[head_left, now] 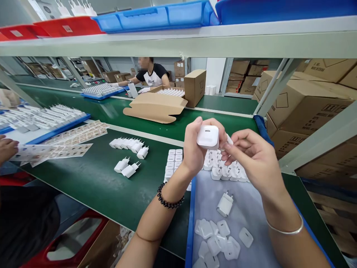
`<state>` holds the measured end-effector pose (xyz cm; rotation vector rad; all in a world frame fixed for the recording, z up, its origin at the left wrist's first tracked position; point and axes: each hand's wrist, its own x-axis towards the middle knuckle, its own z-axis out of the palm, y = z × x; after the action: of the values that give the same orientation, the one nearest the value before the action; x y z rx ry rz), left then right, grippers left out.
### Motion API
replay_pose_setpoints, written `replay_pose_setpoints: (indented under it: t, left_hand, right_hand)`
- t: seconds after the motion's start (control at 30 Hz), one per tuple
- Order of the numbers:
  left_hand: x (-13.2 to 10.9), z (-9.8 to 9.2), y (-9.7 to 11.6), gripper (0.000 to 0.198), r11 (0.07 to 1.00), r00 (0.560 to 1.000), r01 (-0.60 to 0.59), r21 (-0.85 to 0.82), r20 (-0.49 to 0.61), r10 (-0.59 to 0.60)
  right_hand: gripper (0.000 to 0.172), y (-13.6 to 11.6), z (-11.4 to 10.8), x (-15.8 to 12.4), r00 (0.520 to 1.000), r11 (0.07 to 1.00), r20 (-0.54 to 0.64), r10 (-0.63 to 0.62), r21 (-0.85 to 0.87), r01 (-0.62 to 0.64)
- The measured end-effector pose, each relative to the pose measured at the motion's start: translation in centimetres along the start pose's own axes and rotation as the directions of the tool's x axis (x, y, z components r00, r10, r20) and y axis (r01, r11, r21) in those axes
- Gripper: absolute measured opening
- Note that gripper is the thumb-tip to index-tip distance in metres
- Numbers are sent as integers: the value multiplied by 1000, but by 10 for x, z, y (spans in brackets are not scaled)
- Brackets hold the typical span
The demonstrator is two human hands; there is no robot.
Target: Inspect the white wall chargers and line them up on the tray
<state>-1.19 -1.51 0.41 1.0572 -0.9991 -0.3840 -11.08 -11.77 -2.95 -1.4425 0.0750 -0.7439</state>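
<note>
Red bins sit left of blue bins on the overhead shelf; cardboard boxes are stacked at the right.

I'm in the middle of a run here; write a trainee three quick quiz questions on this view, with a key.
1. What does the left grip hold?
2. True or false: on the blue-edged tray, the pins of the lone two-pin plug point away from the flat white covers.
3. Which wrist wears the black bead bracelet? A) left B) right C) neither

Key: 1. A white charger block; 2. True; 3. A
</note>
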Motion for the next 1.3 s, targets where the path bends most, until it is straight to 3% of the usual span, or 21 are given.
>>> replay_pose_setpoints:
  t: [0.1,0.2,0.27,0.33,0.4,0.5,0.57,0.63,0.7,0.77,0.97,1.1,1.2,1.3]
  left_hand:
    - [2,-4,5,38,1000,999,-23,20,32,22]
    - [3,-13,8,26,999,991,13,31,136,-17]
    - [3,-20,10,28,986,954,94,137,270,-128]
    - [1,-25,12,37,928,885,127,351,383,-266]
    - [-4,-27,11,39,790,842,75,609,386,-378]
    - [-21,-26,0,22,419,825,-27,907,258,-504]
    - [-37,-26,-13,15,164,768,-82,983,167,-618]
    - [-52,-28,-30,18,31,707,-134,990,118,-697]
    - [-66,-32,-47,19,-1,685,-142,990,98,-722]
    - [-75,-37,-62,24,-11,699,-125,992,80,-711]
    - [-87,-48,-86,36,18,839,19,1000,-6,-544]
    - [-93,-48,-102,34,77,891,99,992,-54,-451]
    - [-93,-50,-106,31,135,896,116,984,-45,-443]
    - [-81,-59,-94,25,222,860,78,972,48,-508]
  right_hand:
    - [19,-2,-12,5,985,994,-135,-107,-31,104]
    - [16,-12,-26,6,890,956,-348,-293,-78,284]
    - [16,-21,-34,6,812,922,-450,-373,-84,377]
    - [16,-30,-41,5,755,897,-511,-411,-78,436]
    - [16,-37,-46,2,706,866,-549,-448,-69,496]
    - [16,-44,-52,-3,652,822,-569,-502,-77,565]
    - [15,-48,-55,-7,643,813,-567,-515,-86,576]
    - [14,-52,-59,-12,652,823,-572,-498,-76,562]
    - [13,-56,-65,-16,661,823,-571,-487,-46,566]
    - [13,-58,-73,-18,675,817,-558,-482,-8,577]
    - [11,-62,-96,-18,670,801,-567,-479,29,598]
    - [9,-65,-101,-18,688,812,-570,-449,60,580]
    - [11,-66,-103,-16,696,802,-557,-453,86,591]
    - [10,-64,-103,-12,688,802,-545,-479,48,596]
